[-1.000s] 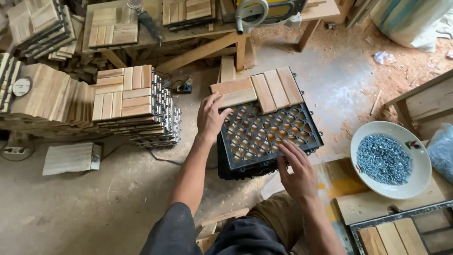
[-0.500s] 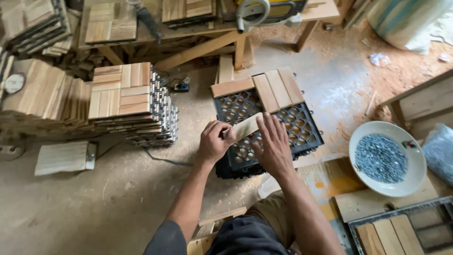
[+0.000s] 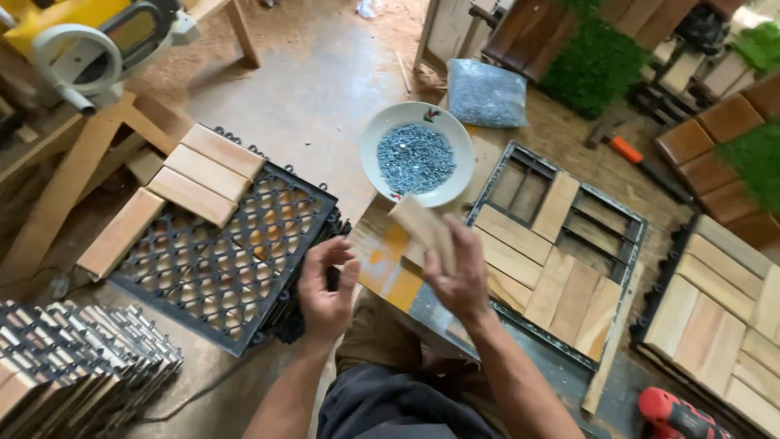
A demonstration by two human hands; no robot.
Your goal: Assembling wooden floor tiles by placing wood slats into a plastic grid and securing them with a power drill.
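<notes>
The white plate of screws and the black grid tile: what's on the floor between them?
Nothing. In the head view, bare concrete floor separates the plate from the grid tile.

The plate (image 3: pixel 370 154) of screws (image 3: pixel 415 157) sits on the floor (image 3: pixel 325 89) between the grid tile (image 3: pixel 227 260) on the left and the frame (image 3: pixel 630 244) of slats on the right. A bag (image 3: pixel 486 93) lies behind the plate. Wood slats (image 3: pixel 191 175) lie on the grid tile's far edge. A stack of tiles (image 3: pixel 73 366) sits left of the hands, and a drill (image 3: pixel 674 415) far right.
</notes>
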